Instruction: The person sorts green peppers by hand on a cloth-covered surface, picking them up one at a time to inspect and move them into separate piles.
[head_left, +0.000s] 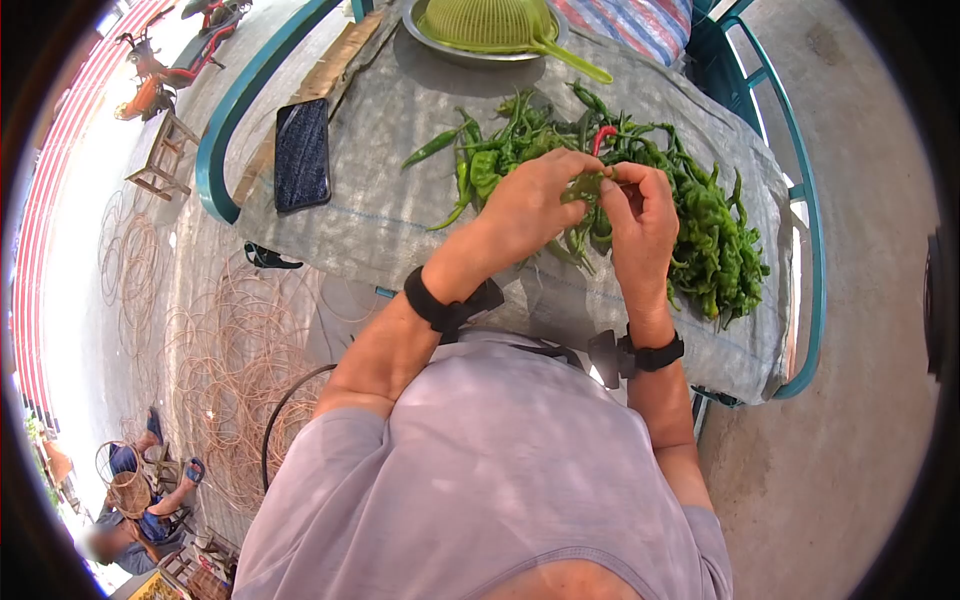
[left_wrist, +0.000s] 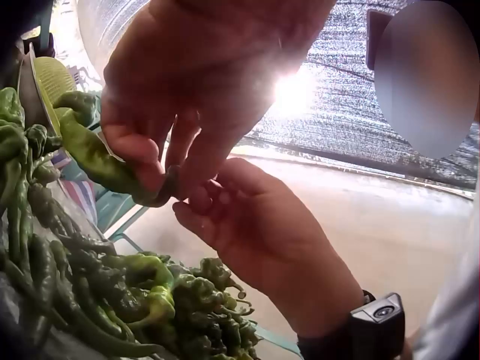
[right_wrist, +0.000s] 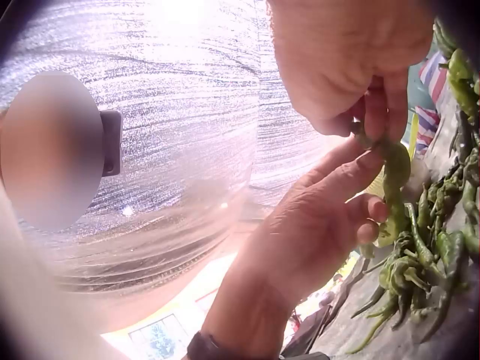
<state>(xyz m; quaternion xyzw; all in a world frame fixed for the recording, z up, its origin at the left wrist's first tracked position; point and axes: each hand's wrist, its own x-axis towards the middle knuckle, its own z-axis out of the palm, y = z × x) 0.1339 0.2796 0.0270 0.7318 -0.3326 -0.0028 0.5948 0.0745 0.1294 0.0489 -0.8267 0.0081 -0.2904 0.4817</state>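
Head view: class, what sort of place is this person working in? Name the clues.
Probably an outdoor yard, perhaps a rural home or roadside workplace: bare concrete ground, parked motorbikes, and a sack-covered table heaped with green peppers.

Hidden, cropped & blurred bits

One end of held pepper is buried betw. fingers of left hand & right hand. Colander is cut by top edge. Pepper pile sits partly behind hands. Blurred patch in left wrist view, second blurred patch in right wrist view. Phone screen unreadable.
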